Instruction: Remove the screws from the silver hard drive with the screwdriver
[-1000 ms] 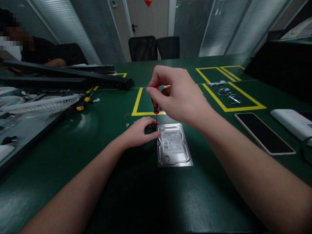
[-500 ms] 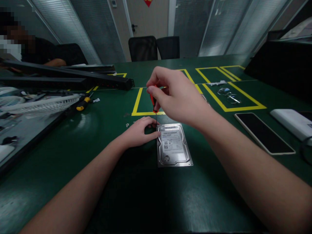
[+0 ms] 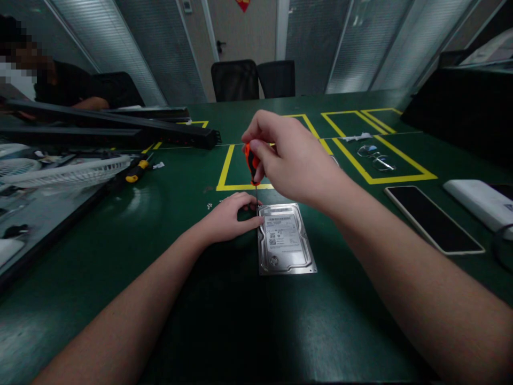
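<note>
A silver hard drive with a white label lies flat on the green table. My right hand is closed around the orange-and-black handle of a screwdriver. The screwdriver stands nearly upright, its thin shaft reaching down to the drive's far left corner; the tip's exact contact is too small to make out. At the drive's left side, my left hand grips it, thumb on the upper edge and fingers by the far corner, close to the shaft. Several tiny screws lie just beyond that hand.
On the left are a yellow-and-black screwdriver, a tray of parts and long black bars. A phone, a white box-shaped device and glasses lie right. Another person sits far left.
The screwdriver handle has turned slightly in my right hand, showing more of its orange and black sides. My left hand and the hard drive stay in place.
</note>
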The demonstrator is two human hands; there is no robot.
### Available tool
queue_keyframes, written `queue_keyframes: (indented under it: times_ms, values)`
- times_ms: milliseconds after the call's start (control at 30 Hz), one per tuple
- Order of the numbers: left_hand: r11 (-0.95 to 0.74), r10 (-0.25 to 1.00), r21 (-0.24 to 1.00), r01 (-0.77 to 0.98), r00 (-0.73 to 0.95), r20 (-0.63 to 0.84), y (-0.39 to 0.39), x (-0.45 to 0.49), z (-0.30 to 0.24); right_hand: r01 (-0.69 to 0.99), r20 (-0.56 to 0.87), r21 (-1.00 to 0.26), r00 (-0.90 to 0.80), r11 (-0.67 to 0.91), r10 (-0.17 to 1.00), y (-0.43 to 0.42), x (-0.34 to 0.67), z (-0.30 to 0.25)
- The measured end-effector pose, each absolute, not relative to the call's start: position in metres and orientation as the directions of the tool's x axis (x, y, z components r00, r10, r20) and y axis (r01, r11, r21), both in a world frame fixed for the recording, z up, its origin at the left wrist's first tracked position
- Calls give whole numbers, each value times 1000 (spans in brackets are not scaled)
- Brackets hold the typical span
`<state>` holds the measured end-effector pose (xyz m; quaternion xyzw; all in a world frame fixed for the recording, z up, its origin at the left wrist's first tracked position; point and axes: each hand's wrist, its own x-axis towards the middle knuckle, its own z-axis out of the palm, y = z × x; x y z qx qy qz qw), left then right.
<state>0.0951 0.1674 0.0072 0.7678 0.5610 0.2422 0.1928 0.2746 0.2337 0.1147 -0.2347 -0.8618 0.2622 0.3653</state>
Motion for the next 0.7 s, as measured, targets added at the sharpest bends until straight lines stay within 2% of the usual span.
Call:
queue_keyframes:
  times_ms: [233,700]
  values:
    - [-299,954,565,769,258,153,168,94,6,211,512,-621,-619,755,595,234,276,116]
    - [-295,955,567,769,252,156,167,94,7,221,606,-530,-578,819,547,234,277,114]
